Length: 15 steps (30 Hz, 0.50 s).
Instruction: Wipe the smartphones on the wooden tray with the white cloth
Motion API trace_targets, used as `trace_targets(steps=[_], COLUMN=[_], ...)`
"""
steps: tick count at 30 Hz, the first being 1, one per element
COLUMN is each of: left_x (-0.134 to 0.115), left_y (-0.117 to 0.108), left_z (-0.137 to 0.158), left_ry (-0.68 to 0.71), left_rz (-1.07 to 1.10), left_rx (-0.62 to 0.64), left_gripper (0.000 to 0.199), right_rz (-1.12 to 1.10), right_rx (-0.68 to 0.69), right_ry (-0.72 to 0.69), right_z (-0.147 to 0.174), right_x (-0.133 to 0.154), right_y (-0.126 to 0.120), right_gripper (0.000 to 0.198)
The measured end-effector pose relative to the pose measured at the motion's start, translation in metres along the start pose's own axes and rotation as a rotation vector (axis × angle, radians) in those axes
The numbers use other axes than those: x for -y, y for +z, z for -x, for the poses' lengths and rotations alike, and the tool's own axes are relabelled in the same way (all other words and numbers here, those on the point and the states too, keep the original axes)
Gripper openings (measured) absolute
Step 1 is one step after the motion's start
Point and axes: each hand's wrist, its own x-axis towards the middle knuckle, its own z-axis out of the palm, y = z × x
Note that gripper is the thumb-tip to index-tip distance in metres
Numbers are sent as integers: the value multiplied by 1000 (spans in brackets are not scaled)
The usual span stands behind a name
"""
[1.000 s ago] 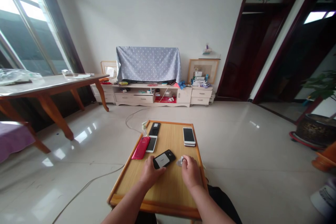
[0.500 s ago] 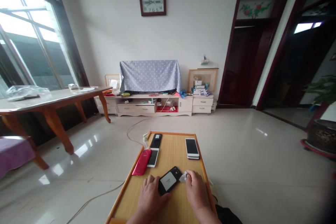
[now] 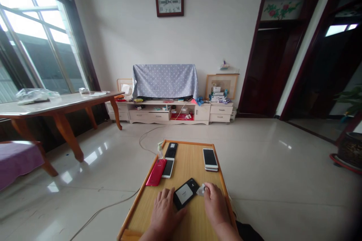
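Note:
A black smartphone (image 3: 185,193) lies aslant on the small wooden table, with a white label-like patch on its upper face. My left hand (image 3: 165,211) grips its lower-left end, fingers along the far side and thumb along the near side. Pinched in my right hand (image 3: 215,201) is a small crumpled whitish tissue (image 3: 201,189), close to the phone's upper-right end. Whether the tissue touches the phone I cannot tell.
To the left lie a red phone (image 3: 157,172), a white phone (image 3: 168,168) and another black phone (image 3: 171,150), beside a clear pump bottle (image 3: 160,150). White phones (image 3: 210,159) are stacked at the far right. A raised wooden rim (image 3: 139,192) edges the table.
The whole view has shifted slightly as the head turned a little left. Both hands keep nearly the same place at the phone, the tissue still by its upper-right end.

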Motion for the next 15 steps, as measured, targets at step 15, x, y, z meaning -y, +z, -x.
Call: trace_targets(steps=[15], left_x=[9], left_y=[7], left_z=[0], left_ry=[77], left_rz=[63], left_rx=[-82], left_gripper=[66], right_rz=[-16], right_rx=[24], right_ry=[35], right_z=[-4], right_x=[10], right_y=[10], right_gripper=[36])
